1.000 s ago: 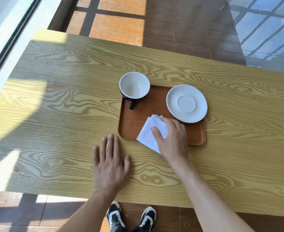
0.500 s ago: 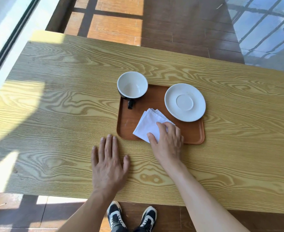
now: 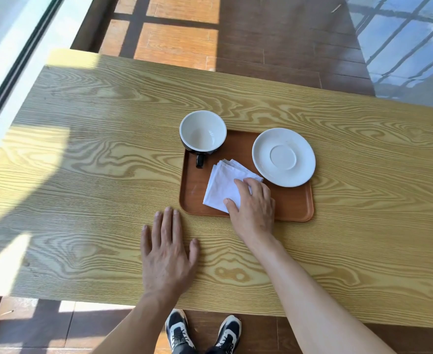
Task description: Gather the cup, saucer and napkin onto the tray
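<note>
A brown rectangular tray (image 3: 292, 205) lies mid-table. An empty cup (image 3: 202, 131), black outside and white inside, stands at the tray's far left corner, its handle pointing toward me. A white saucer (image 3: 283, 157) sits at the far right of the tray, its rim slightly over the edge. A folded white napkin (image 3: 223, 186) lies flat inside the tray's near left part. My right hand (image 3: 252, 208) rests on the napkin's near right corner, fingers and thumb pinching it. My left hand (image 3: 167, 251) lies flat on the table, palm down, just in front of the tray's near left corner.
The wooden table (image 3: 82, 175) has bare surface left and right of the tray. Its near edge is just below my left wrist; my shoes (image 3: 202, 333) show on the brown floor beneath. A window frame (image 3: 13, 67) runs along the left.
My right hand has slid the napkin away from me, off the tray's near rim and fully onto the tray. The left hand, cup and saucer have stayed put.
</note>
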